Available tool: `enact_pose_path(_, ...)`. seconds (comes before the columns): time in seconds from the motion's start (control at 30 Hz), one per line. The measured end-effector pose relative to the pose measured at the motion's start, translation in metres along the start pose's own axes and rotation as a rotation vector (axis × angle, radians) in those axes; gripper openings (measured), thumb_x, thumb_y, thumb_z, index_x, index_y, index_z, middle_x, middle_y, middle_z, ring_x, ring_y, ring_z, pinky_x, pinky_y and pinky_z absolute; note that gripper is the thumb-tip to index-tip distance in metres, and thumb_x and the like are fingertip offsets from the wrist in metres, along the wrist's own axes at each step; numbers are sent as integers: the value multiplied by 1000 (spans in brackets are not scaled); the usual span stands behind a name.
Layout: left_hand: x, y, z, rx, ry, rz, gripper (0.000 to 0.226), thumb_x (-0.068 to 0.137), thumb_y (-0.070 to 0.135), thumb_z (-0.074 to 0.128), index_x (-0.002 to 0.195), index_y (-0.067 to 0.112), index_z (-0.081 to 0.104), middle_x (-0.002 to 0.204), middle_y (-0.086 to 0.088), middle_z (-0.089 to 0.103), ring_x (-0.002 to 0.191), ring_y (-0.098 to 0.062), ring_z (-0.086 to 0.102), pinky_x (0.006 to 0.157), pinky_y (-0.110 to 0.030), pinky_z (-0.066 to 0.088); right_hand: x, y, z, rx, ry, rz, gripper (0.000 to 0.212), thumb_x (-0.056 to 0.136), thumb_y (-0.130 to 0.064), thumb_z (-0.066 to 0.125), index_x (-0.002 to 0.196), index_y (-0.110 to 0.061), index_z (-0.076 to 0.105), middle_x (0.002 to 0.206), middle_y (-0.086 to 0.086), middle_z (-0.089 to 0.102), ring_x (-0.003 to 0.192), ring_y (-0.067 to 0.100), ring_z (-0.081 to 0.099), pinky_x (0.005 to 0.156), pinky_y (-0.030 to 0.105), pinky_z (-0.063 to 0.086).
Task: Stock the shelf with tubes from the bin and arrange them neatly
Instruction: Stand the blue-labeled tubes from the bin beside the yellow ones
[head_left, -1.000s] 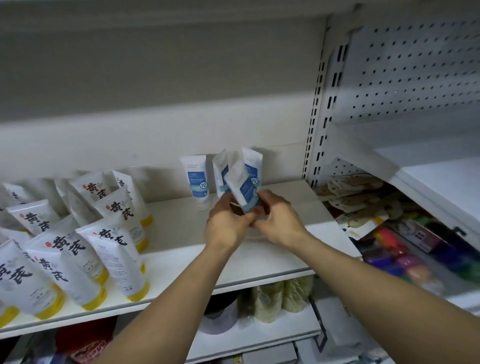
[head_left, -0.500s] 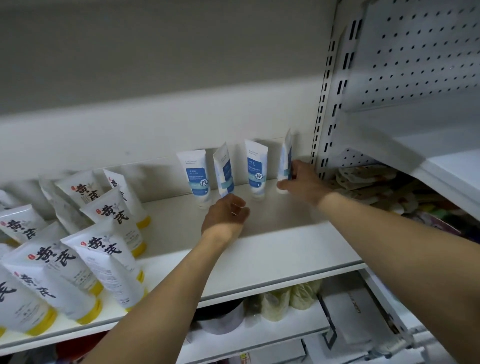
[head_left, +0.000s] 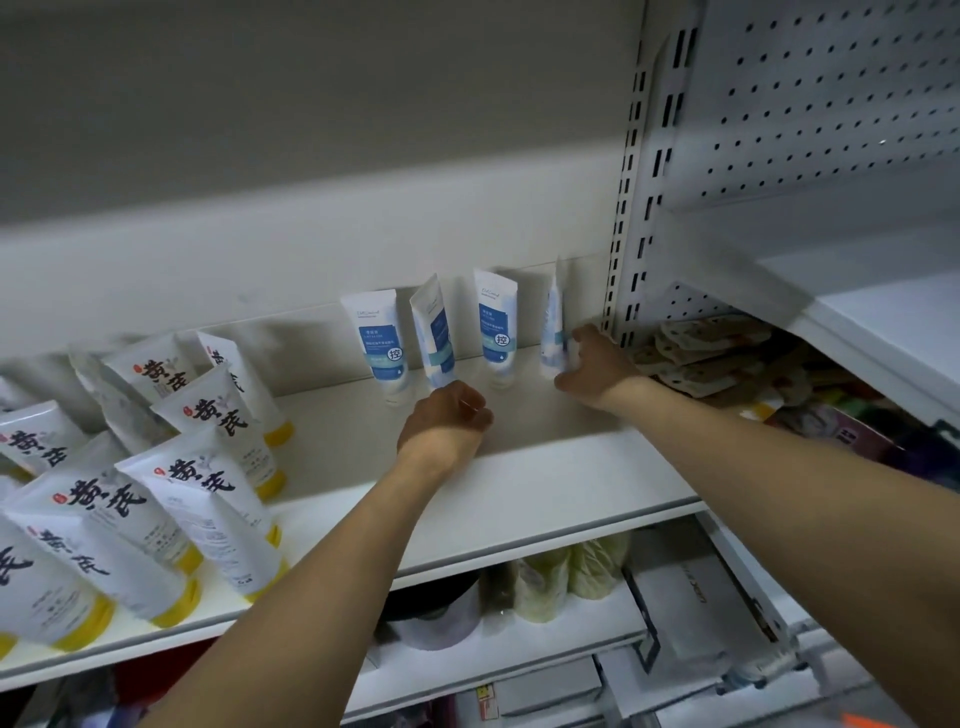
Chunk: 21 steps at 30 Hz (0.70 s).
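Here, our right hand (head_left: 592, 366): grips end tube (head_left: 551, 317) beside slotted upright (head_left: 631, 208).
Our left hand (head_left: 441, 423): curled below tilted tube (head_left: 432, 327), hold unclear.
Leftward: yellow-capped tubes (head_left: 208, 499).

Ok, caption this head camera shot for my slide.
Right hand grips the rightmost blue-label tube at the shelf back; left hand curled at the base of the second tube.

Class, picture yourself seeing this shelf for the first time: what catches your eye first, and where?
Four blue-and-white tubes stand in a row at the back of the shelf, the right hand gripping the rightmost tube beside the slotted upright. The left hand curls just before the second tube. Larger yellow-capped tubes crowd the shelf's left end, leaning.
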<state>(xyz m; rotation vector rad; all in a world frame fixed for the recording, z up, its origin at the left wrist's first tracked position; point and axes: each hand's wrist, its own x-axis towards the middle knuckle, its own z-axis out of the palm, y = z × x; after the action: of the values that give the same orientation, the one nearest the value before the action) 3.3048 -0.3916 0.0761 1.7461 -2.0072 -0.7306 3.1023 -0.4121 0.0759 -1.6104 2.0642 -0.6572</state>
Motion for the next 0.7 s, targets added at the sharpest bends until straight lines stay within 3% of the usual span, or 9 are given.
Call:
enact_pose_path(0.1,-19,10,-1,55,4,53,20,90,34,59,108,26,61,109,0,66,96,-21,62,85,-34,51,-47,-2,-23,-398,58,-72,51,90,-29,57,137,-17,38,131,9,50,115,29,52,89,38,48)
enact_pose_path(0.17,-40,21,2,96,10,114,18,89,34,58,105,26,61,105,2,68,94,-21,63,84,-34,52,-86,1,-36,-512,88,-167,45,92,-30,52,135,-19,43,129,7,51,115,28,53,85,36,45)
enact_pose_path(0.33,-117,54,23,248,-37,261,18,90,39,54,105,31,58,102,14,65,93,-16,62,77,-31,48,-186,28,-56,-553,110,-227,40,91,-32,50,130,-19,47,128,4,53,118,26,50,85,36,43)
enact_pose_path(0.47,-178,82,57,345,-111,404,17,92,40,52,106,33,57,100,12,65,94,-18,61,71,-30,46,-260,73,-69,-540,92,-186,36,91,-37,50,124,-22,51,122,2,56,113,25,53,82,35,43)
enact_pose_path(0.7,-260,107,180,307,-442,485,20,90,42,53,106,32,58,98,12,67,93,-15,63,71,-28,46,-359,204,-65,-508,-65,127,33,92,-31,49,123,-23,54,124,3,58,113,27,56,79,33,43)
